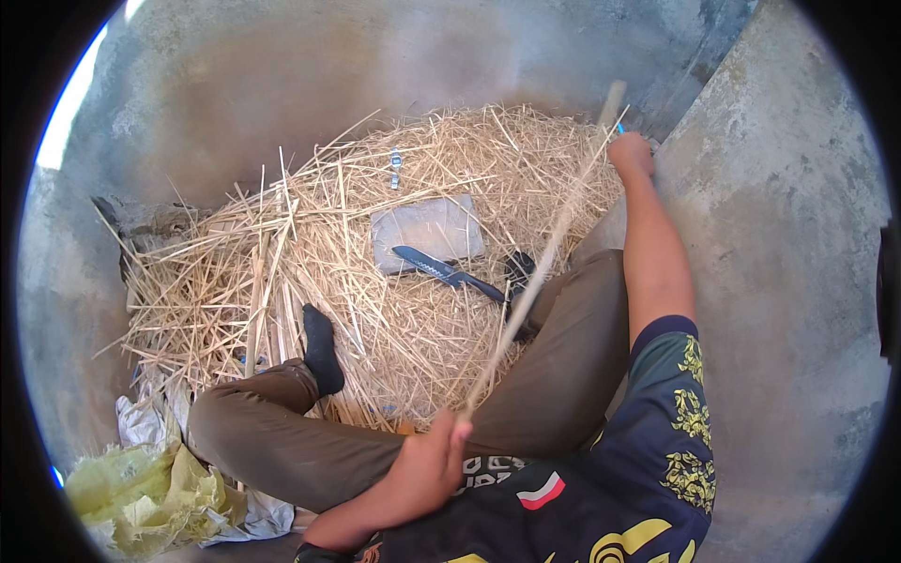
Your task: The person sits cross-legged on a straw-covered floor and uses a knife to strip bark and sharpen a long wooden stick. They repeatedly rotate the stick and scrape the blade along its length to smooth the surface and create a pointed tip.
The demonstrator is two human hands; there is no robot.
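Observation:
A long, pale strip (540,272), like split bamboo or cane, runs slantwise across my lap toward the far right. Its near end is in my left hand (434,469), fingers closed round it close to my body. My right arm is stretched out, and my right hand (632,157) is a closed fist beside the strip's far part. A narrow blue piece (620,128) sticks out of that fist; the rest of it is hidden. On a grey block (394,225) between my feet lies a dark-bladed knife (436,268) with a black handle.
Loose straw and thin shavings (422,347) cover the floor around the block. A small wristwatch-like item (395,169) lies beyond it. Yellow and white sacking (155,493) is bunched at the near left. Concrete walls (779,253) stand behind and at the right.

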